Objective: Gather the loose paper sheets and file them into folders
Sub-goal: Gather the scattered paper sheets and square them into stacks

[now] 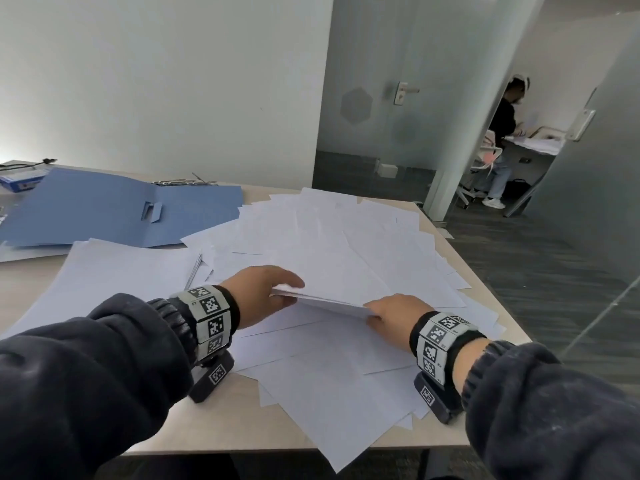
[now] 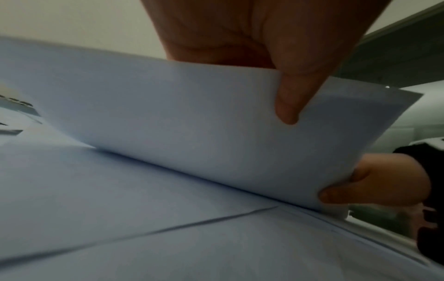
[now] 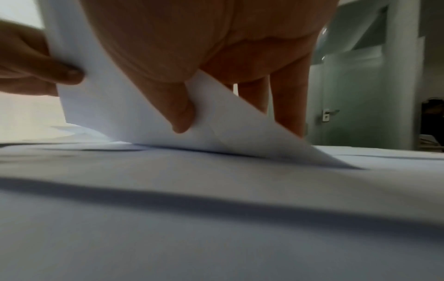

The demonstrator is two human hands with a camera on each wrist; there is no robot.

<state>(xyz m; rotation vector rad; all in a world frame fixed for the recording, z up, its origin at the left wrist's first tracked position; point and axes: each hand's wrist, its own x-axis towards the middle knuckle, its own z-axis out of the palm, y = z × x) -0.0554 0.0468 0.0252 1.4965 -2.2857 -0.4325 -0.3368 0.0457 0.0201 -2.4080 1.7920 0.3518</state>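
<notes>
Several loose white sheets (image 1: 329, 244) lie fanned across the beige table (image 1: 214, 420). My left hand (image 1: 273, 292) pinches the near left corner of a thin stack of sheets (image 1: 322, 297), thumb under, fingers on top. My right hand (image 1: 384, 313) pinches the same stack's near right corner. In the left wrist view the lifted stack (image 2: 192, 123) curls up off the pile, with my left thumb (image 2: 290, 98) pressed on it. In the right wrist view my right thumb (image 3: 180, 114) presses the raised stack (image 3: 115, 98). An open blue folder (image 1: 114, 209) lies at the back left.
A squared pile of sheets (image 1: 114, 271) lies left of my left hand. A blue box (image 1: 20, 180) and metal fasteners (image 1: 187, 181) sit behind the folder. The table's right edge (image 1: 485, 289) drops to dark carpet. Another person (image 1: 502, 143) stands beyond a glass door.
</notes>
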